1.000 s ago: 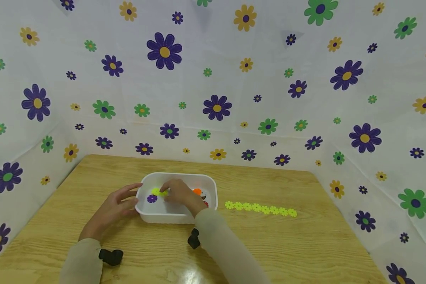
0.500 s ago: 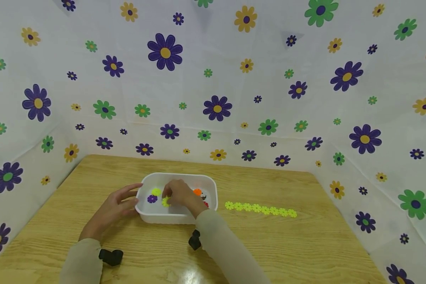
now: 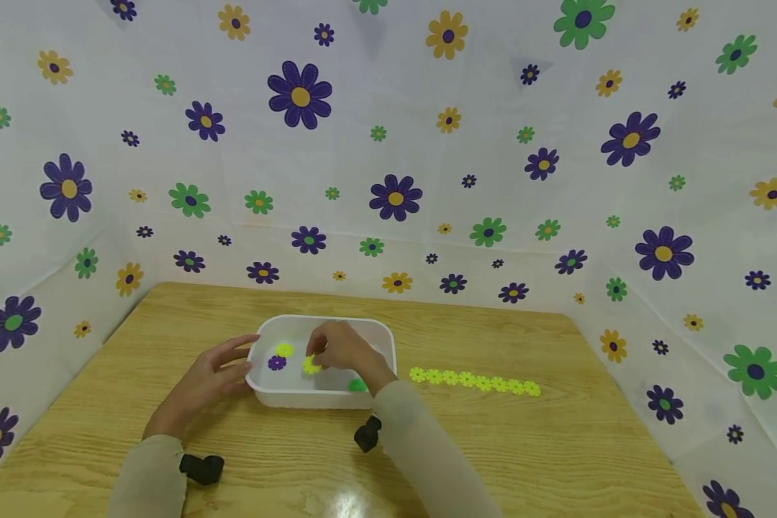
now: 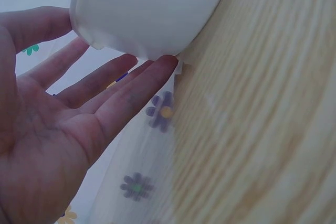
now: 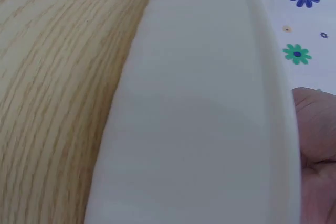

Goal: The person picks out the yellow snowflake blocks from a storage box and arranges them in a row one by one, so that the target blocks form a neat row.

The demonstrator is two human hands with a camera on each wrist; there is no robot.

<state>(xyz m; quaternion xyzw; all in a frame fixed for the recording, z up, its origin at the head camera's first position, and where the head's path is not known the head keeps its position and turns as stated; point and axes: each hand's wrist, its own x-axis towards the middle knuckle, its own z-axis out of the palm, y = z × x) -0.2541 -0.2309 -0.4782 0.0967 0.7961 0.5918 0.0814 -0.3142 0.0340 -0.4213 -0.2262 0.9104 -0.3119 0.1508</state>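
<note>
A white plastic bin (image 3: 298, 398) stands on the wooden table. My left hand (image 3: 210, 370) rests against its left end; in the left wrist view the fairly straight fingers (image 4: 126, 95) touch the outer wall. Inside the bin my right hand (image 3: 343, 347) pinches a yellow flower-shaped disc (image 3: 310, 365) between thumb and fingers. Another yellow disc (image 3: 284, 350) and a purple disc (image 3: 276, 362) lie at the bin's left side. Near the front right wall is a green disc (image 3: 357, 385). The bin's side hides most of my right hand in the right wrist view.
To the right of the bin, a row of several yellow flower-shaped discs (image 3: 475, 381) lies end to end on the table (image 3: 557, 446). A white sheet printed with flowers (image 3: 362, 151) encloses the table's back and sides.
My right hand has drawn a yellow disc rightward from beside the other yellow one and lifted slightly. The green disc has come into sight; the orange and red pieces are now hidden. Left hand unchanged.
</note>
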